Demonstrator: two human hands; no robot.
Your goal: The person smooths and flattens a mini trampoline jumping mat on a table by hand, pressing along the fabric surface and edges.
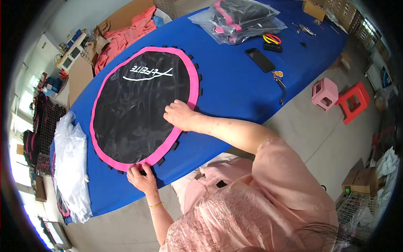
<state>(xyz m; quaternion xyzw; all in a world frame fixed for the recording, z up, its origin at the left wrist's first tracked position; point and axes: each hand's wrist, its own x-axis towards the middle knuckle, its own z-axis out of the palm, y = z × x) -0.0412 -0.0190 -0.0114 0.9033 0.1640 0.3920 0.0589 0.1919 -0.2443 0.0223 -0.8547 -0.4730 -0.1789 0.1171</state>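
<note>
A round black trampoline mat (134, 109) lies flat on a blue-covered table (235, 96). It has a pink border, black tabs around its rim and white lettering near the far edge. At the near edge, my left hand (142, 179) pinches the pink border between its fingers. My right hand (179, 115) rests on the right part of the mat, beside the border. Its fingers are curled in, and whatever they may hold is hidden.
Clear bags with folded black-and-pink pieces (239, 19) lie at the far side. A phone (260, 60), keys (278, 74) and yellow-and-red-handled scissors (272, 39) lie right. White plastic bags (71, 168) are at the left end. Pink (325, 93) and red (354, 102) stools stand on the floor.
</note>
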